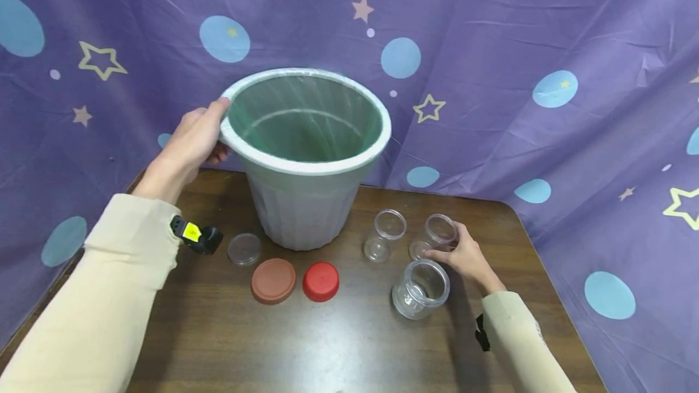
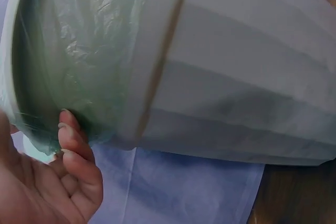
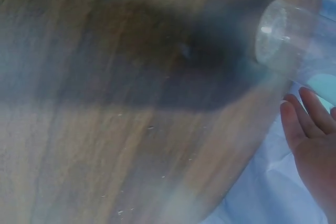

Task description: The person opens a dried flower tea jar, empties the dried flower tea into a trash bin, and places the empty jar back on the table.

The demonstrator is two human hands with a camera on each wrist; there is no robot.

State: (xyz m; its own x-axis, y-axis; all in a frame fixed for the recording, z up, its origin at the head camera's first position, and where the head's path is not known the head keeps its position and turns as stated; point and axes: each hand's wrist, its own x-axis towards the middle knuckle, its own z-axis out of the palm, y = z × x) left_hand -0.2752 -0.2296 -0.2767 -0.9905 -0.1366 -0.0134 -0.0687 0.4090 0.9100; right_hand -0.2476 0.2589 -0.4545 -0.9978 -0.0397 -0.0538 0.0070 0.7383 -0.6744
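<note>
My left hand (image 1: 196, 135) grips the left rim of a pale grey trash bin (image 1: 303, 208), thumb on top and curled fingers underneath. A thin green bag (image 2: 100, 51) lines the bin and folds over its rim. At the right, my right hand (image 1: 464, 255) reaches around a slim clear plastic jar (image 1: 440, 230), thumb on the near side. In the right wrist view, the fingers (image 3: 314, 121) look fairly straight beside the jar; its thumb is out of sight there. Another slim clear jar (image 1: 390, 225) and a wider clear jar (image 1: 406, 296) stand close by, open-topped.
Left of the jars, in front of the bin, lie a clear lid (image 1: 244, 248), a brownish-orange lid (image 1: 273, 281) and a red lid (image 1: 320, 281). The wooden table (image 1: 327, 350) ends at a purple patterned curtain (image 1: 469, 29) behind and at the right.
</note>
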